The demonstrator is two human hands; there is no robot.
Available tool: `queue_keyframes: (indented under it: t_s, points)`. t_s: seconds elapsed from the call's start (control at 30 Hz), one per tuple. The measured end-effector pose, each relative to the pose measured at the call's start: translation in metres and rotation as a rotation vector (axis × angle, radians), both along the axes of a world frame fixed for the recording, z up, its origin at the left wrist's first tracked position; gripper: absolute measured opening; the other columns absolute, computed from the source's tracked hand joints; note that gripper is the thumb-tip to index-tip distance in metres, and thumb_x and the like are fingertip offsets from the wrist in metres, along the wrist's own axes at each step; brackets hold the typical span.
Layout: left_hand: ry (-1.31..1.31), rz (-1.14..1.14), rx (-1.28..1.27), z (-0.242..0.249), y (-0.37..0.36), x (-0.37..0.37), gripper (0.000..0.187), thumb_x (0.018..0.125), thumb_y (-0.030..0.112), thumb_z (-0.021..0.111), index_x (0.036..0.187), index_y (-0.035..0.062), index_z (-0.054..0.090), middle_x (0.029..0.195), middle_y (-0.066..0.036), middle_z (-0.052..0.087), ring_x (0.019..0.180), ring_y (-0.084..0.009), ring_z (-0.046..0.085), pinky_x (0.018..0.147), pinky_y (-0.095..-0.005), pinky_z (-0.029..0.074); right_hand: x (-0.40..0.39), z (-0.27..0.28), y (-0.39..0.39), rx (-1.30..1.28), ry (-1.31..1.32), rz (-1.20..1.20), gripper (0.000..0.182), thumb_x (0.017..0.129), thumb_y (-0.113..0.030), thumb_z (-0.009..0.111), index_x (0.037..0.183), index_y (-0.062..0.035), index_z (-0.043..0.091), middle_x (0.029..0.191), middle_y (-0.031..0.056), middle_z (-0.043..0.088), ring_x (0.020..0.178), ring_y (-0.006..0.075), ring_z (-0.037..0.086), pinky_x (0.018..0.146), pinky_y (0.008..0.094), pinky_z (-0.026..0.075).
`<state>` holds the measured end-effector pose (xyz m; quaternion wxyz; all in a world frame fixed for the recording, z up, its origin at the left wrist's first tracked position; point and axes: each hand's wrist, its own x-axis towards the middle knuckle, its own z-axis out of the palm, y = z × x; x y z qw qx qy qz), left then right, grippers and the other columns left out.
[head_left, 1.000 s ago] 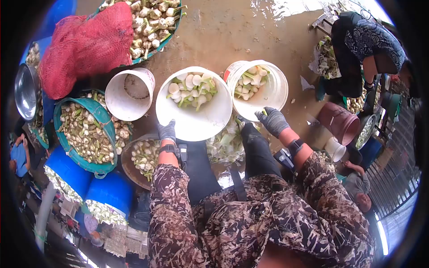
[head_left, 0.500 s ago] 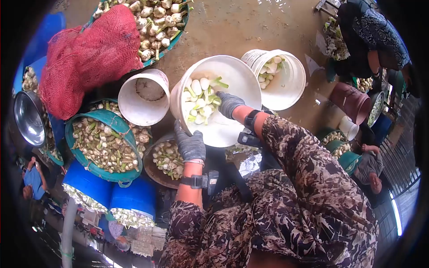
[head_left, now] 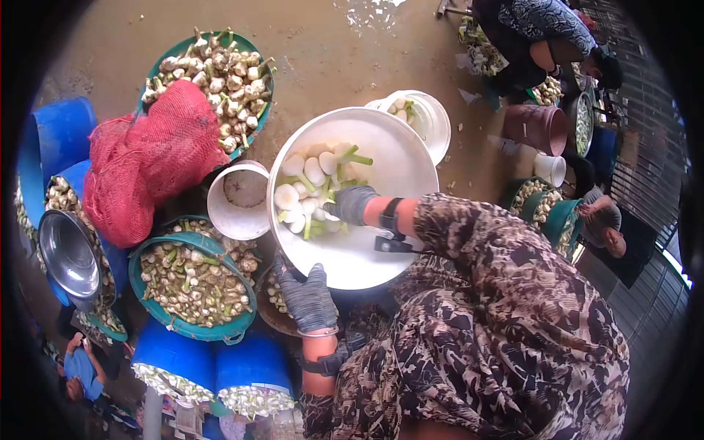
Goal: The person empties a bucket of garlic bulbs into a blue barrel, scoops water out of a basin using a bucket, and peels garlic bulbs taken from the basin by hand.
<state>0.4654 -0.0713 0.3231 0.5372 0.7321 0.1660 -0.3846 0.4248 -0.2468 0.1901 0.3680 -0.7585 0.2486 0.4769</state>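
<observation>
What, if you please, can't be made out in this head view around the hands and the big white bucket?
- Right hand: its fingertips are buried among the peeled bulbs, so any grip is hidden.
- Left hand: its palm side faces away at the white bucket rim; contact unclear.
- Small bucket: mostly hidden behind the big one.
- Tray beneath the left hand: covered by glove and bucket.

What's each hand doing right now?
Left hand: gripping the white bucket's near rim.
Right hand: inside the bucket on the peeled bulbs; grip unclear.

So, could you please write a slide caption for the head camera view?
Gloved left hand grips the rim of a white bucket while the right hand reaches among peeled bulbs.
</observation>
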Motion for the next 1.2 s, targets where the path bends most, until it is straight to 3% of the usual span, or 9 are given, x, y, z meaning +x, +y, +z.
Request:
queue_keyframes:
  t_s: [0.07,0.17,0.3,0.37,0.57,0.8,0.9,1.1,1.2]
  points:
    - [-0.009,0.058,-0.017,0.014,-0.002,0.010,0.067,0.078,-0.016,0.053,0.140,-0.0010,0.032,0.130,-0.013,0.051,0.116,-0.0201,0.051,0.100,-0.0314,0.042,0.002,0.074,-0.031,0.013,-0.163,-0.082,0.052,0.093,-0.049,0.042,0.099,-0.0037,0.066,0.092,0.0206,0.067,0.089,0.0381,0.063,0.083,0.0450,0.047]
    - [-0.030,0.095,-0.101,0.023,0.010,0.024,0.069,0.077,-0.016,0.055,0.140,0.0003,0.032,0.129,-0.012,0.052,0.112,-0.0186,0.053,0.097,-0.0297,0.043,-0.011,0.209,-0.081,0.097,-0.441,-0.820,0.031,0.095,-0.033,0.055,0.106,-0.0063,0.065,0.078,0.0062,0.067,0.075,0.0132,0.061,0.073,0.0283,0.048]
    - [-0.095,0.117,-0.167,0.059,0.003,0.053,0.069,0.076,-0.016,0.056,0.139,0.0011,0.034,0.128,-0.012,0.052,0.111,-0.0189,0.054,0.096,-0.0303,0.044,-0.085,0.161,-0.144,-0.353,-0.798,-1.121,0.039,0.094,-0.041,0.054,0.105,-0.0048,0.065,0.089,0.0090,0.069,0.081,0.0180,0.064,0.076,0.0320,0.049]
    - [-0.078,0.145,-0.137,0.079,-0.002,0.066,0.069,0.075,-0.016,0.057,0.138,0.0011,0.035,0.126,-0.011,0.053,0.111,-0.0198,0.054,0.096,-0.0311,0.045,-0.109,0.126,-0.168,-0.662,-0.231,-0.779,0.048,0.092,-0.048,0.053,0.108,-0.0043,0.064,0.102,0.0169,0.068,0.095,0.0284,0.065,0.083,0.0396,0.048]
    - [-0.132,0.127,-0.102,0.070,-0.005,0.110,0.073,0.073,-0.013,0.058,0.138,0.0030,0.030,0.121,-0.012,0.052,0.100,-0.0192,0.056,0.086,-0.0289,0.048,-0.128,0.084,-0.165,-0.855,-0.090,-0.861,0.047,0.092,-0.045,0.051,0.120,-0.0070,0.057,0.116,0.0231,0.061,0.109,0.0396,0.057,0.091,0.0442,0.045]
    - [-0.258,0.020,-0.014,0.047,-0.048,0.179,0.063,0.072,-0.016,0.058,0.131,0.0005,0.043,0.121,-0.011,0.057,0.107,-0.0201,0.057,0.095,-0.0309,0.046,-0.126,0.026,-0.233,-0.563,-0.130,-0.898,0.036,0.092,-0.038,0.056,0.101,-0.0035,0.063,0.087,0.0138,0.067,0.082,0.0260,0.063,0.073,0.0373,0.049]
    - [-0.257,0.060,-0.014,0.048,-0.086,0.214,0.064,0.072,-0.016,0.058,0.131,0.0017,0.042,0.119,-0.010,0.058,0.105,-0.0194,0.058,0.093,-0.0308,0.047,-0.031,0.048,-0.260,-0.355,-0.578,-1.096,0.019,0.091,-0.025,0.063,0.095,-0.0064,0.062,0.077,0.0010,0.060,0.069,0.0086,0.054,0.063,0.0259,0.046]
    - [-0.153,0.122,-0.005,0.067,-0.164,0.290,0.061,0.073,-0.010,0.062,0.129,0.0022,0.044,0.116,-0.011,0.059,0.103,-0.0196,0.059,0.090,-0.0316,0.048,0.230,0.255,-0.300,0.095,-0.950,-0.160,0.050,0.082,-0.025,0.073,0.123,-0.0023,0.053,0.119,0.0131,0.057,0.108,0.0221,0.055,0.093,0.0354,0.044]
    - [-0.179,0.178,0.036,0.090,-0.203,0.324,0.055,0.074,-0.010,0.061,0.126,0.0023,0.046,0.112,-0.010,0.061,0.100,-0.0191,0.059,0.088,-0.0312,0.048,0.295,0.286,-0.349,0.111,-1.134,-0.165,0.062,0.082,-0.030,0.073,0.130,-0.0006,0.048,0.132,0.0162,0.050,0.121,0.0250,0.048,0.103,0.0364,0.037]
